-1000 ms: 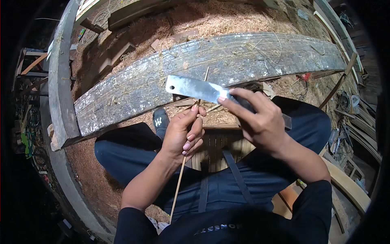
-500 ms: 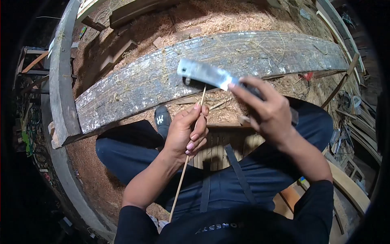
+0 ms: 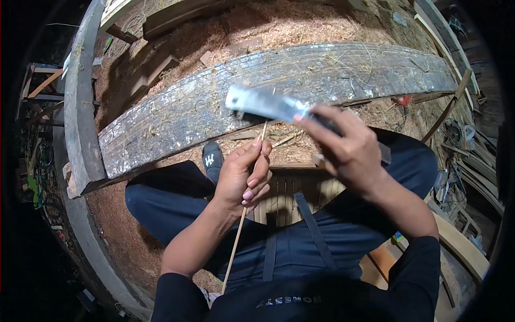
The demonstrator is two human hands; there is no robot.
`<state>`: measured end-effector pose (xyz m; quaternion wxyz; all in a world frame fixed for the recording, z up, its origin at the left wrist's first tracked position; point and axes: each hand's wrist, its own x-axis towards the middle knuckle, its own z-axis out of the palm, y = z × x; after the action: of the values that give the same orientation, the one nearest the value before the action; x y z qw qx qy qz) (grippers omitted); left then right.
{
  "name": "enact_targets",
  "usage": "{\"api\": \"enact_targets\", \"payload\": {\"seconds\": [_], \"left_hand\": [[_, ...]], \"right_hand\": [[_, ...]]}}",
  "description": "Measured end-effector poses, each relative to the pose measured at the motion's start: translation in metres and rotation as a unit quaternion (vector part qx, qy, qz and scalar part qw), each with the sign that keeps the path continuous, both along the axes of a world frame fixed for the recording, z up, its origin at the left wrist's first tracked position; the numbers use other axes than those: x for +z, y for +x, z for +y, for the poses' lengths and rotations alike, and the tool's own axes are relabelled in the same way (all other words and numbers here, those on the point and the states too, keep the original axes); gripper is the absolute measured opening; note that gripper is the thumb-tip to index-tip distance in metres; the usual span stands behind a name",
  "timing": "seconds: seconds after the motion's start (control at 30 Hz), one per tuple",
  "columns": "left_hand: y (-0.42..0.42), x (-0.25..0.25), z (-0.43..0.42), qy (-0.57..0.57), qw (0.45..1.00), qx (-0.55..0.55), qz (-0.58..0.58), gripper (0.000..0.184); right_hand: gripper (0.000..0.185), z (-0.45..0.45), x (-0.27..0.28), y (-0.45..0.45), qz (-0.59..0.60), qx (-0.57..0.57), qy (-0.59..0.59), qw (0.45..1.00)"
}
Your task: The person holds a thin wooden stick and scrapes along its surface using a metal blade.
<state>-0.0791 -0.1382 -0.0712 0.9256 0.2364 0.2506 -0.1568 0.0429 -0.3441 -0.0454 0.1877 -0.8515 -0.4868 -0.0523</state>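
My left hand [image 3: 244, 174] is closed round a thin pale stick [image 3: 234, 252], which runs from near my lap up past my fingertips. Its upper end shows just beyond a wide metal blade [image 3: 263, 103]. That blade, blurred by motion and with a hole near its far end, crosses over the stick above my left hand. My right hand [image 3: 348, 147] grips the blade's dark handle, index finger stretched along it. Beneath the blade lies a long weathered plank [image 3: 188, 112] with pale stains and fibre strands on it.
A grey beam [image 3: 80, 107] stands along the left side. Wood blocks [image 3: 155, 75] and shavings [image 3: 289, 27] cover the ground beyond the plank. A slatted seat [image 3: 284, 201] is between my legs. Curved wood strips [image 3: 461, 247] lie at the right.
The blade moved up and right along the stick, then back left and slightly down, still in my right hand. My left hand keeps its hold on the stick, with only a small shift.
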Motion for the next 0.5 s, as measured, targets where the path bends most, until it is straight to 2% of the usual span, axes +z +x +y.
{"api": "enact_targets", "payload": {"seconds": [0.1, 0.17, 0.2, 0.23, 0.3, 0.33, 0.37, 0.43, 0.47, 0.5], "left_hand": [[0.0, 0.002, 0.003, 0.011, 1.0, 0.0, 0.009, 0.032], [0.002, 0.004, 0.001, -0.003, 1.0, 0.004, 0.001, 0.032], [0.001, 0.003, 0.003, -0.008, 1.0, 0.002, -0.003, 0.027], [0.003, 0.003, 0.002, -0.01, 1.0, 0.007, -0.008, 0.027], [0.003, 0.003, 0.004, 0.026, 1.0, -0.002, 0.002, 0.025], [0.003, 0.002, 0.005, 0.019, 1.0, -0.001, -0.003, 0.024], [0.003, 0.002, 0.006, 0.017, 1.0, 0.001, -0.003, 0.024], [0.003, 0.002, 0.007, 0.02, 1.0, -0.001, 0.005, 0.025], [0.002, 0.0, 0.008, 0.024, 1.0, 0.002, 0.006, 0.025], [0.003, -0.002, 0.007, 0.023, 1.0, 0.005, 0.004, 0.025]], "right_hand": [[0.056, 0.001, -0.004, 0.0, -0.014, 0.02, 0.026, 0.999], [0.055, 0.0, 0.003, 0.011, -0.007, -0.021, 0.025, 0.999], [0.045, 0.002, 0.006, 0.011, 0.006, -0.033, 0.035, 0.999], [0.045, 0.002, 0.006, 0.011, 0.002, -0.028, 0.033, 0.999], [0.036, 0.006, -0.001, 0.01, 0.171, -0.054, 0.177, 0.968], [0.028, 0.007, 0.005, 0.012, 0.182, -0.076, 0.186, 0.963], [0.028, 0.003, 0.006, 0.015, 0.182, -0.073, 0.182, 0.963], [0.031, -0.006, 0.008, 0.022, 0.317, -0.148, 0.209, 0.913], [0.033, -0.007, 0.011, 0.022, 0.472, -0.199, 0.237, 0.825], [0.033, -0.008, 0.012, 0.025, 0.471, -0.197, 0.235, 0.827]]}}
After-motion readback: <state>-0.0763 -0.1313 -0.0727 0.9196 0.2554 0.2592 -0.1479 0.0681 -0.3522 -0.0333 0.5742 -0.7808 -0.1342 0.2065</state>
